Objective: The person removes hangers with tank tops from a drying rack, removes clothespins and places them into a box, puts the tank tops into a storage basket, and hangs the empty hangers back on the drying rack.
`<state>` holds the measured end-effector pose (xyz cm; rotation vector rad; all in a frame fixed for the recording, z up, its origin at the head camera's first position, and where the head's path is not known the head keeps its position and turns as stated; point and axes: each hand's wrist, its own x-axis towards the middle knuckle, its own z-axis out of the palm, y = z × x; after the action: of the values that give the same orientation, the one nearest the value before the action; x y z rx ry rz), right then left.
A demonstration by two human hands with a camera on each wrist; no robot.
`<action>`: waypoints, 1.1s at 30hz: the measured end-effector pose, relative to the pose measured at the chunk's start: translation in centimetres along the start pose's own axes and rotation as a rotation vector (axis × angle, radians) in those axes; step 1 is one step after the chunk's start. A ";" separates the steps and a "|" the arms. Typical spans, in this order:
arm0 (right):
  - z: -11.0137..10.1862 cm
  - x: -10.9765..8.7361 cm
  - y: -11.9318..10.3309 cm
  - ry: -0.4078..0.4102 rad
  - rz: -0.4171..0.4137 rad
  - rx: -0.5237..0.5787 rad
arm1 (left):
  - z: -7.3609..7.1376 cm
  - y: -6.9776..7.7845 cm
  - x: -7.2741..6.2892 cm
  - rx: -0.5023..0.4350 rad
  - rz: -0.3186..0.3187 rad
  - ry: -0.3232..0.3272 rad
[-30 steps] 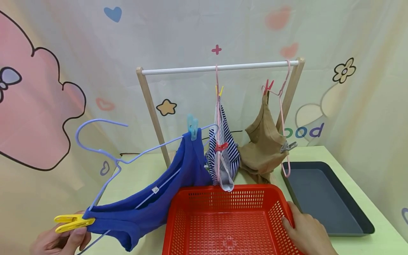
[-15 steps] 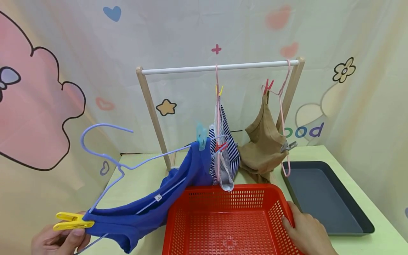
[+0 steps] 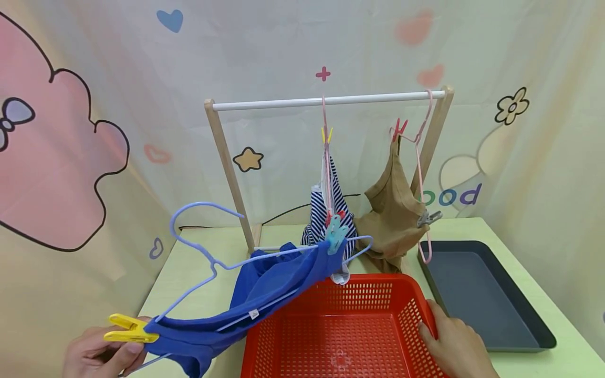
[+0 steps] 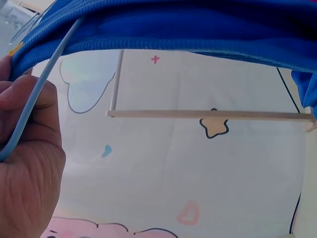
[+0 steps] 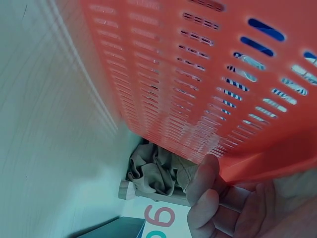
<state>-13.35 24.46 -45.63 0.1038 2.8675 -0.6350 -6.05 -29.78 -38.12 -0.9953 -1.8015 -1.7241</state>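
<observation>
At the lower left my left hand (image 3: pixel 106 349) pinches the end of a blue garment (image 3: pixel 279 286), close by a yellow clothespin (image 3: pixel 132 329). The garment is clipped to a periwinkle hanger (image 3: pixel 212 262); a light blue clothespin (image 3: pixel 336 233) fastens its other end. In the left wrist view the hanger's lower bar (image 4: pixel 42 82) crosses in front of the fingers, under the blue cloth (image 4: pixel 163 25). My right hand (image 3: pixel 456 341) grips the right rim of a red plastic basket (image 3: pixel 359 286), thumb inside, fingers outside. No laundry shows in the visible part of the basket.
Behind the basket stands a wooden rack with a white rod (image 3: pixel 264 104). Striped clothing (image 3: pixel 317 215) and a brown garment (image 3: pixel 394 210) hang there on pink hangers. A dark grey tray (image 3: pixel 477 294) lies at the right of the pale green table (image 3: pixel 189 262).
My left hand has moved right, carrying the hanger and blue garment. Their far end has swung down and right, over the basket's back rim. The right hand stays on the basket.
</observation>
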 end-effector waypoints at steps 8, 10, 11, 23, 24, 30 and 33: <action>-0.1 0.0 0.1 0.035 -0.028 -0.033 | 1.8 -0.9 0.9 -0.048 -0.067 -0.035; -0.1 0.1 0.1 0.029 -0.024 -0.030 | 2.2 -1.2 1.3 -0.047 -0.073 -0.060; -0.1 0.1 0.1 0.028 -0.023 -0.030 | 2.4 -1.2 1.5 -0.021 -0.091 -0.064; 0.0 0.0 0.1 0.021 -0.014 -0.017 | 4.6 -4.4 3.7 0.006 0.025 -0.216; 0.0 0.0 0.1 0.020 -0.013 -0.017 | 4.8 -4.7 3.8 -0.011 0.028 -0.233; 0.0 0.1 0.1 -0.008 0.016 -0.003 | 5.6 -6.1 4.6 -0.078 -0.019 -0.317; 0.0 0.1 0.0 -0.022 0.039 0.005 | 5.8 -6.6 4.8 -0.087 -0.066 -0.334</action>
<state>-13.44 24.44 -45.61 0.1517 2.8362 -0.6314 -13.22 -22.85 -39.51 -1.3407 -1.9940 -1.7715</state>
